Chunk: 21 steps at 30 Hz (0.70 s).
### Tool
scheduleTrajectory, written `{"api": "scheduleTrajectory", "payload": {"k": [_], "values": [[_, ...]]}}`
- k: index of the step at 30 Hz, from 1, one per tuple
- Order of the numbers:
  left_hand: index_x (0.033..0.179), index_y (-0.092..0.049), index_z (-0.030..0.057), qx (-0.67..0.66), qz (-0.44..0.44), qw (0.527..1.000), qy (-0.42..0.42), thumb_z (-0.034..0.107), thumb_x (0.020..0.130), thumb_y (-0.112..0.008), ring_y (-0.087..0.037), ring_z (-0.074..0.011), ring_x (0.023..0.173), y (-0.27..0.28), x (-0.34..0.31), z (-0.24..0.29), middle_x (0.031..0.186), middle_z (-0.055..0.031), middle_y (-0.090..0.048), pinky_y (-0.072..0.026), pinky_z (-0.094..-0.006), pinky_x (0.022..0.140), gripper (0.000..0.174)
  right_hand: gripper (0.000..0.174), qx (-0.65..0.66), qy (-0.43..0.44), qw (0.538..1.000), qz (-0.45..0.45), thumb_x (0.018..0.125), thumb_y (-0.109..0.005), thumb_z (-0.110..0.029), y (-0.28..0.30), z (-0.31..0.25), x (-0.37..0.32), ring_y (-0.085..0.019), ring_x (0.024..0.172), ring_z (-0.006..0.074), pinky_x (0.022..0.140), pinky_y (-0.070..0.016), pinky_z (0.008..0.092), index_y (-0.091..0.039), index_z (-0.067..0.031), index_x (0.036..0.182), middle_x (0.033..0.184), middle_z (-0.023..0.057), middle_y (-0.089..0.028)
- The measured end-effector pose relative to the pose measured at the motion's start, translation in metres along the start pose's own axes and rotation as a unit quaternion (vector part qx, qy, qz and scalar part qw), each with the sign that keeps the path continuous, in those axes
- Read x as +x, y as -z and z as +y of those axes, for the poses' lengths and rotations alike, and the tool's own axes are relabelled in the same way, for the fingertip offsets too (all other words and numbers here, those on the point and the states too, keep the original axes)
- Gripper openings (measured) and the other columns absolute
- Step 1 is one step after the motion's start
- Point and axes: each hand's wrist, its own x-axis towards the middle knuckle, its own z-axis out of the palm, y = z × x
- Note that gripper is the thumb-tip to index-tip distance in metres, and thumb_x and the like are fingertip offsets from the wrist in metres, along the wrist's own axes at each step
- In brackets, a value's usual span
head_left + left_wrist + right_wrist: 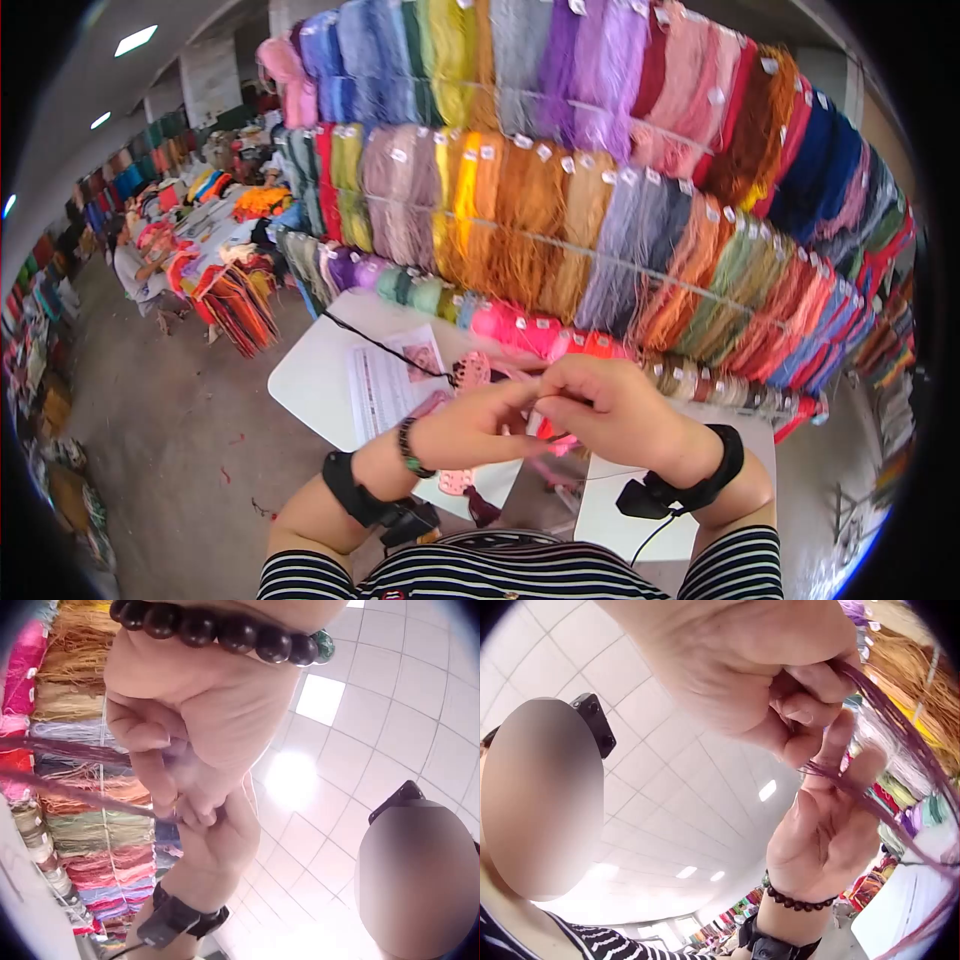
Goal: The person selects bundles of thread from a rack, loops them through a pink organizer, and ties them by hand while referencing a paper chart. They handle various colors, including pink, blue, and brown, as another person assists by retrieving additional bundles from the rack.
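My right hand and left hand meet at the fingertips above the white table. A bundle of mauve threads comes out of the right hand's curled fingers. A second length of the threads runs out at the meeting fingertips and passes between the left fingers. The ends of the threads are hidden in the right hand. Below the left hand are pink cut-out pieces and a dark maroon tassel. Bright pink thread shows under the hands.
A printed sheet lies on the table, crossed by a black cord. Racks of coloured yarn hanks rise just behind the table. At the far left, a person sits beside another table piled with yarn.
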Motion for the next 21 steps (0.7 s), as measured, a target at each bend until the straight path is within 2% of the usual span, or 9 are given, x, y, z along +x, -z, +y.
{"api": "scheduleTrajectory", "payload": {"k": [1, 3, 4, 6, 8, 11, 12, 16, 21], "values": [[0.120, -0.056, 0.0047, -0.015, -0.023, 0.999, -0.024, 0.019, 0.089, -0.062, -0.051, -0.0057, 0.070, -0.001, 0.005, -0.009, 0.092, 0.0009, -0.061, -0.0433, -0.0233, 0.059, 0.035, 0.008, 0.028, -0.027, 0.999, -0.013, 0.085, -0.062, -0.008, 0.007, -0.006, 0.003, -0.055, 0.062, 0.0096, 0.056, -0.0445, 0.0267, -0.060, -0.0004, 0.087, 0.070, 0.0037, -0.058], [0.111, -0.061, 0.0054, 0.081, -0.046, 0.995, 0.018, 0.018, 0.091, -0.061, -0.053, -0.0055, 0.070, 0.009, -0.006, 0.008, 0.084, 0.0004, -0.060, -0.0429, -0.0217, 0.061, 0.024, 0.009, 0.083, -0.088, 0.992, -0.046, 0.085, -0.064, -0.009, 0.031, -0.006, 0.003, -0.053, 0.062, 0.0069, 0.056, -0.0438, 0.0248, -0.061, -0.0005, 0.087, 0.069, 0.0020, -0.058], [0.106, -0.064, 0.0058, 0.127, -0.056, 0.989, 0.042, 0.017, 0.091, -0.060, -0.053, -0.0054, 0.070, 0.014, -0.016, 0.018, 0.080, 0.0001, -0.060, -0.0427, -0.0210, 0.062, 0.019, 0.012, 0.079, -0.081, 0.991, -0.076, 0.085, -0.066, -0.011, 0.044, -0.007, 0.003, -0.051, 0.062, 0.0040, 0.055, -0.0427, 0.0221, -0.064, -0.0016, 0.091, 0.070, 0.0003, -0.060], [0.091, -0.068, 0.0064, 0.099, 0.049, 0.984, 0.142, 0.023, 0.091, -0.061, -0.051, -0.0050, 0.063, 0.023, -0.049, 0.035, 0.064, 0.0013, -0.057, -0.0405, -0.0216, 0.056, 0.019, 0.014, 0.013, -0.111, 0.979, -0.172, 0.084, -0.066, -0.011, 0.065, -0.014, 0.001, -0.053, 0.062, 0.0049, 0.055, -0.0434, 0.0220, -0.065, -0.0022, 0.095, 0.070, 0.0015, -0.061], [0.093, -0.068, 0.0047, 0.129, 0.071, 0.969, 0.198, 0.023, 0.089, -0.063, -0.050, -0.0044, 0.058, 0.048, -0.092, 0.025, 0.064, 0.0021, -0.058, -0.0387, -0.0223, 0.050, 0.020, 0.016, -0.054, -0.152, 0.954, -0.253, 0.084, -0.066, -0.012, 0.075, -0.007, 0.004, -0.057, 0.062, 0.0087, 0.056, -0.0460, 0.0235, -0.067, -0.0024, 0.098, 0.070, 0.0044, -0.063], [0.091, -0.069, 0.0034, 0.149, 0.129, 0.943, 0.267, 0.021, 0.088, -0.064, -0.051, -0.0048, 0.057, 0.081, -0.161, 0.032, 0.065, 0.0013, -0.059, -0.0400, -0.0217, 0.051, 0.019, 0.015, -0.110, -0.103, 0.959, -0.241, 0.085, -0.065, -0.011, 0.074, 0.014, 0.008, -0.059, 0.062, 0.0111, 0.057, -0.0468, 0.0242, -0.068, -0.0020, 0.096, 0.069, 0.0062, -0.063], [0.092, -0.068, 0.0034, 0.140, 0.146, 0.931, 0.304, 0.021, 0.088, -0.064, -0.051, -0.0052, 0.059, 0.093, -0.185, 0.038, 0.067, 0.0008, -0.060, -0.0420, -0.0220, 0.052, 0.019, 0.012, -0.091, -0.096, 0.967, -0.218, 0.085, -0.064, -0.009, 0.074, 0.019, 0.011, -0.058, 0.063, 0.0084, 0.057, -0.0460, 0.0234, -0.067, 0.0000, 0.093, 0.071, 0.0043, -0.064], [0.088, -0.068, 0.0050, 0.121, 0.356, 0.881, 0.287, 0.018, 0.084, -0.067, -0.052, -0.0039, 0.058, 0.137, -0.266, 0.056, 0.070, 0.0019, -0.063, -0.0403, -0.0193, 0.049, 0.014, 0.009, 0.059, -0.190, 0.972, -0.121, 0.086, -0.063, -0.006, 0.059, 0.034, 0.031, -0.054, 0.065, 0.0043, 0.057, -0.0436, 0.0208, -0.066, 0.0027, 0.086, 0.070, -0.0017, -0.061], [0.084, -0.066, 0.0053, 0.169, 0.455, 0.853, 0.191, 0.019, 0.087, -0.062, -0.045, -0.0022, 0.056, 0.228, -0.332, 0.058, 0.070, 0.0037, -0.059, -0.0370, -0.0185, 0.049, 0.014, 0.013, 0.031, -0.239, 0.969, -0.054, 0.085, -0.066, -0.010, 0.013, 0.046, 0.079, -0.048, 0.063, 0.0029, 0.055, -0.0383, 0.0199, -0.066, 0.0030, 0.084, 0.068, -0.0053, -0.055]]}}
